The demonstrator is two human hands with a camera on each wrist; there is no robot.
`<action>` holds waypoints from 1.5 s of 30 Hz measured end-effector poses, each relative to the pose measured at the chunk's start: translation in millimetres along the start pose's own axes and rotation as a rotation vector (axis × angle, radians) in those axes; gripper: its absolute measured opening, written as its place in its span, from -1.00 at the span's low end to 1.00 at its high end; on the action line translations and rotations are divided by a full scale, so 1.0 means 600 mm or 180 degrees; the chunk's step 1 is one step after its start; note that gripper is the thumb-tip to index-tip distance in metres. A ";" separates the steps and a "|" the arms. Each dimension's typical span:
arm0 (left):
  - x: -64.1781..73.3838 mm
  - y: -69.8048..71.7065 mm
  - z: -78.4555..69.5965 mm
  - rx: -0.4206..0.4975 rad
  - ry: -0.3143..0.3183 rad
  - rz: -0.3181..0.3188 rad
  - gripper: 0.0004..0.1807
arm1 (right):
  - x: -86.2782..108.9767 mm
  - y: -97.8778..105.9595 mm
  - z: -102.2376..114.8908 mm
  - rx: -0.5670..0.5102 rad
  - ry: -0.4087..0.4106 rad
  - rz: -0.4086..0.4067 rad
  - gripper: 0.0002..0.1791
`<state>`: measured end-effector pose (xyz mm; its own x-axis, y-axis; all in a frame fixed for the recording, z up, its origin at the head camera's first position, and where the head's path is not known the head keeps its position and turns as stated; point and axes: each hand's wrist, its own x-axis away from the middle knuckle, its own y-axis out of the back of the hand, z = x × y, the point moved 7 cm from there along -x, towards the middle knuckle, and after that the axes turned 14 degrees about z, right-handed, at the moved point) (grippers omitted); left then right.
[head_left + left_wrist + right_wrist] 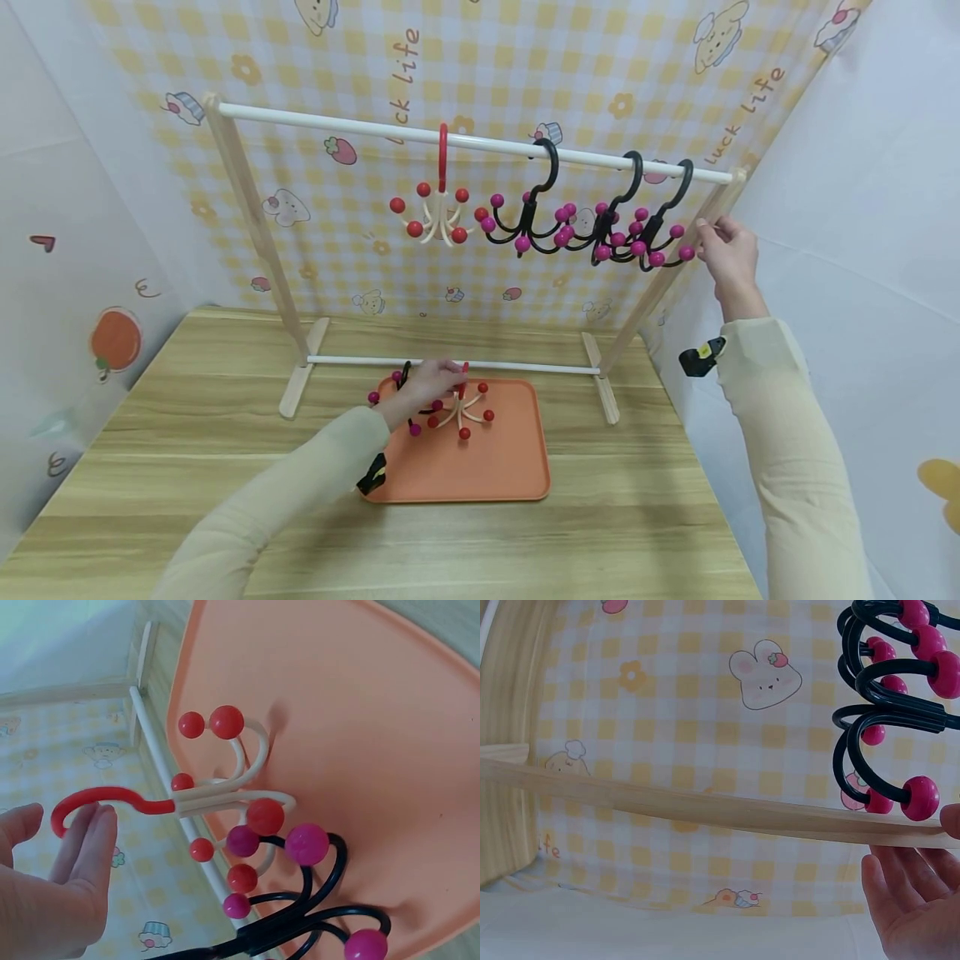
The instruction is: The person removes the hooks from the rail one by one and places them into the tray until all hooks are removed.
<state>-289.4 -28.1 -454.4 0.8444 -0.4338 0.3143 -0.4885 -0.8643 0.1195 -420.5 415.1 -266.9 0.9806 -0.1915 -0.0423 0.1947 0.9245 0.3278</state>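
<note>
My left hand (426, 383) is over the tray, its fingertips at the red hook (101, 796) of a cream hanger with red balls (460, 407). In the left wrist view those fingers are straight inside the hook's curve, and the thumb stands apart. Beside this hanger is a black one with magenta balls (285, 922), partly hidden by my hand in the head view. My right hand (731, 254) holds the rack's right wooden post (727, 814) near its top, thumb on one side and fingers on the other. Close by hang black hangers with magenta balls (892, 712).
The rack's white top rail (330, 123) carries one red-hooked hanger (442, 196) and three black ones (528, 218). An orange tray (495, 475) is on the wooden table (615, 517), in front of the white lower rail (525, 367). A patterned cloth (360, 50) hangs behind.
</note>
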 end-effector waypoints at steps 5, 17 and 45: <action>0.018 0.013 -0.019 -0.0265 0.0020 -0.0129 -0.76 | -0.017 0.007 -0.014 -0.0131 0.0050 0.0028 -0.61; 0.056 0.072 -0.100 -0.0203 -0.0535 0.0049 -0.61 | -0.024 0.009 -0.018 -0.0130 0.0005 0.0074 -0.56; 0.142 0.253 -0.202 -0.0545 -0.0901 -0.0813 -0.54 | -0.018 0.007 -0.018 -0.0024 -0.0054 0.0045 -0.40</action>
<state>-318.3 -165.0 -295.4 0.9586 -0.2844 -0.0140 -0.2649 -0.9088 0.3223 -430.3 424.6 -275.4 0.9827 -0.1838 -0.0216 0.1809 0.9296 0.3212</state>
